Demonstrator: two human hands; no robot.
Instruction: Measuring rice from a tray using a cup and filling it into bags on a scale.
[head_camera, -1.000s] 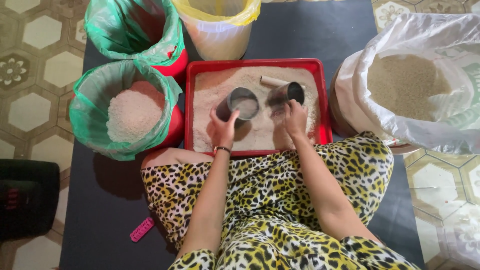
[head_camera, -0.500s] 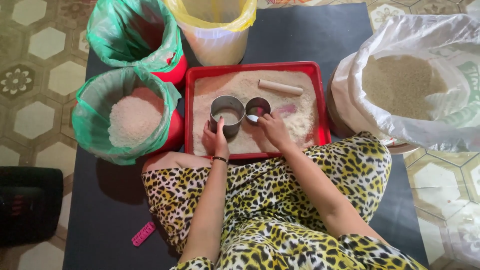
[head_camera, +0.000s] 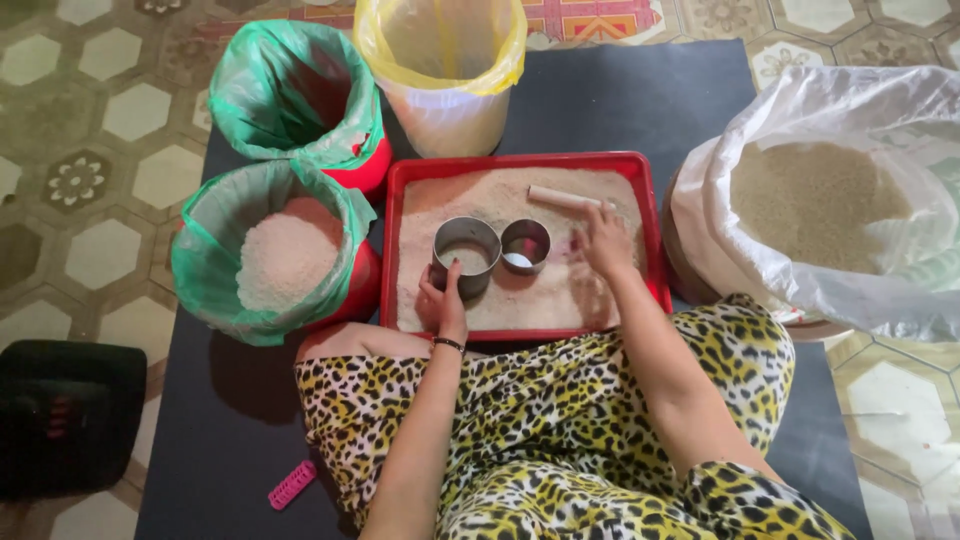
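We look down at our lap, in leopard-print cloth, on a dark mat (head_camera: 600, 100). Just beyond our knees lies a red tray (head_camera: 520, 162) spread with pale grain. Two metal cups stand upright in it, touching side by side: the big cup (head_camera: 465, 255) on the left, the small cup (head_camera: 525, 245) on the right. Our left hand (head_camera: 442, 305) rests against the near wall of the big cup, fingers curled loosely on it, not lifting it. Our right hand (head_camera: 605, 242) lies flat on the grain just right of the small cup, fingers spread, holding nothing that we can see. A pale stick (head_camera: 568, 197) lies on the grain at the far right of the tray.

Left of the tray stands a green-lined tub (head_camera: 215, 290) of white rice, with a second green-lined tub (head_camera: 290, 95) beyond it. A yellow-lined bucket (head_camera: 440, 60) stands at the far side. A white sack (head_camera: 830, 190) of brownish grain sits open on the right. A pink clip (head_camera: 292, 484) lies near left on the mat.
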